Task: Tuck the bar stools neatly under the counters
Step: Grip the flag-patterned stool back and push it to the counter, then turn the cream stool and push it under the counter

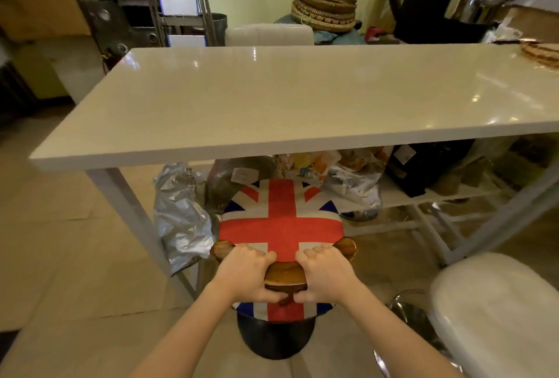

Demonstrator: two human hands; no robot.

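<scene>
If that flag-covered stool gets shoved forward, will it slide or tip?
Probably slides: the flag stool seems to rest on a broad dark round base. Both hands, left and right, grip its wooden backrest high up, so a hard shove might tip it.

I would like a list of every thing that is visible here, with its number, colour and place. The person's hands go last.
counter: 1, white, glossy top, across the middle, on white legs
flag stool: 1, red, white and blue seat, wooden back, in front of the counter's near edge
white stool: 1, white seat, chrome base, bottom right
silver bags: several, crinkled, under the counter at left
woven baskets: 1 stack, brown, behind the counter
black box: 1, on the lower shelf at right
left hand: grips the stool's wooden back
right hand: grips the same back
</scene>
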